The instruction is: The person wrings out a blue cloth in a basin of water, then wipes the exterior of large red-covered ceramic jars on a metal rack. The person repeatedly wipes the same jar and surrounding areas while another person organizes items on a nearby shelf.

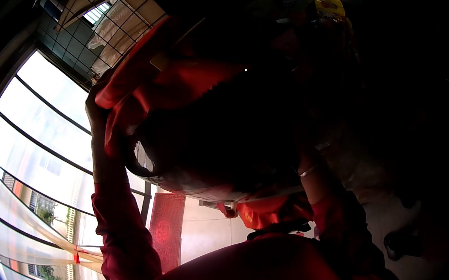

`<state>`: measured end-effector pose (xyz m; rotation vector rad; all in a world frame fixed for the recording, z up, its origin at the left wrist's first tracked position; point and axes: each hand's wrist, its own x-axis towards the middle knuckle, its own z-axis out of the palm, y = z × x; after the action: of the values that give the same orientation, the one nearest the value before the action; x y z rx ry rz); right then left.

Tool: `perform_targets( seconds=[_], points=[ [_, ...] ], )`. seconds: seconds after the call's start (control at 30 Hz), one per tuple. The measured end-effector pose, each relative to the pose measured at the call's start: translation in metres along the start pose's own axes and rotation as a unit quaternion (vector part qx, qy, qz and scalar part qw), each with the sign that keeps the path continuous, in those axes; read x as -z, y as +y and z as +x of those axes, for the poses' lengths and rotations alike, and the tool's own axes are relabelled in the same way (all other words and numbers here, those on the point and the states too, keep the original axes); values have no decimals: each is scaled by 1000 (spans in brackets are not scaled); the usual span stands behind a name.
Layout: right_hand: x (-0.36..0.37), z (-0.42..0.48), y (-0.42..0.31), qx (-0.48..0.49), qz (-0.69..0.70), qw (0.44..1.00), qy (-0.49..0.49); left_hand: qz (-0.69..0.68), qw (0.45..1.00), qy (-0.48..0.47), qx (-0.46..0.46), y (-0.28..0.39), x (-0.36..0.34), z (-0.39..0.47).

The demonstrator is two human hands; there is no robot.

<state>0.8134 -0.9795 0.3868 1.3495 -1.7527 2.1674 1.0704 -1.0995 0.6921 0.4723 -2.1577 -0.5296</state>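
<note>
A large red bag-like item (190,78) of soft material spreads before me, its middle lost in black shadow. Along its left side my left hand (94,99) is raised, with the fingers curled over the red edge. My right hand (304,155) reaches into the dark on the other side. A thin bracelet (307,171) shows at that wrist, but the fingers are hidden in shadow. Below the dark middle, a pale, glossy surface (201,188), perhaps plastic, curves between my forearms.
A wire grid (92,44) at upper left has a clear plastic bag (118,26) against it. Below it stands a bright barred window (53,117). A red patterned mat (166,230) lies on the pale floor (208,233). A yellow packet (329,6) shows above. The right side is too dark to read.
</note>
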Motion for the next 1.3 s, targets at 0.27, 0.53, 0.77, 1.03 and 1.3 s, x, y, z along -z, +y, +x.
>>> perform_targets(
  seconds=[0.27,0.53,0.77,1.03,1.3],
  points=[
    [20,121,-129,139,-148,979,26,54,997,-26,-57,46,-31,-25],
    [19,71,-82,74,-15,991,109,63,992,-13,-106,37,-30,-31],
    [-8,-50,-46,-50,13,988,142,-76,994,-74,-27,50,-32,-34],
    [3,-30,-19,-43,-68,994,69,-107,994,-3,36,-25,20,11],
    [-7,-25,-190,218,-94,960,146,-208,976,-31,53,-19,19,3]
  ],
)
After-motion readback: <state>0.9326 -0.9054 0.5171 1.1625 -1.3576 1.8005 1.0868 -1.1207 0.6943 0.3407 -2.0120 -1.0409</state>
